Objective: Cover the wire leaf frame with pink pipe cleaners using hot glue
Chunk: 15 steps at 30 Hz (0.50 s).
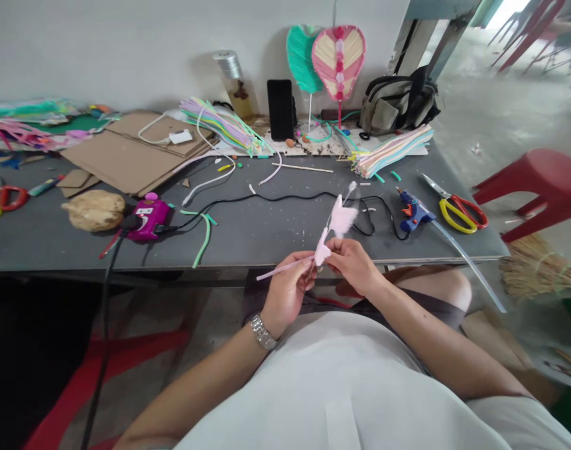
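Note:
Just over the table's front edge, my left hand (288, 290) is closed on a light pink pipe cleaner (278, 270), whose free end sticks out to the left. Pinched from the other side by my right hand (353, 265) is a pale pink fuzzy craft piece (344, 217) with petal-like parts on a thin stem. Its upper part is slightly blurred and rises above my fingers. The two hands are close together, and my fingers hide where the pipe cleaner meets the craft piece.
A blue glue gun (415, 212) and yellow-red scissors (458, 206) lie right. Bundled pipe cleaners (393, 150) rest near a phone (280, 109), two fans (339, 59) and a bag (398, 103). Left are a magenta power adapter (148, 219) with black cables and cardboard (140, 150). A red stool (548, 181) stands right.

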### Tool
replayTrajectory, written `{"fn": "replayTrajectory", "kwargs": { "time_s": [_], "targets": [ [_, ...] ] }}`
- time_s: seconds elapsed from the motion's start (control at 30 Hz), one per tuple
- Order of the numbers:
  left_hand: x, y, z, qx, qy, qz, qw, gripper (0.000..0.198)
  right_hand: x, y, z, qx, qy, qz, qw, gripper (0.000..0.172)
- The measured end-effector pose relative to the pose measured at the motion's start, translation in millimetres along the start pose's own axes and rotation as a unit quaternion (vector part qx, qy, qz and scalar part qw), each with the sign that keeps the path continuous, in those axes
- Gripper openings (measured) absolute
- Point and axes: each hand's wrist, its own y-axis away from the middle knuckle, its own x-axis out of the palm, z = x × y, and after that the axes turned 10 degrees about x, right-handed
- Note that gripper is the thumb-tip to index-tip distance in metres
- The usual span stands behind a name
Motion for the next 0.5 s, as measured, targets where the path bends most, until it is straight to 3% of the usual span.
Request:
{"fn": "replayTrajectory", "kwargs": {
  "time_s": [0.27,0.5],
  "targets": [
    [3.1,-1.4,4.2,0.053,-0.037,0.029,0.998,0.025,3.9,-0.5,1.3,-0.042,0.028,-0.051,0.997,0.022],
    [1.7,-7.4,4.5,0.038,-0.055,-0.043,0.997,0.039,12.4,2.5,-3.7,-0.010,-0.009,-0.028,1.000,0.023]
  ]
}}
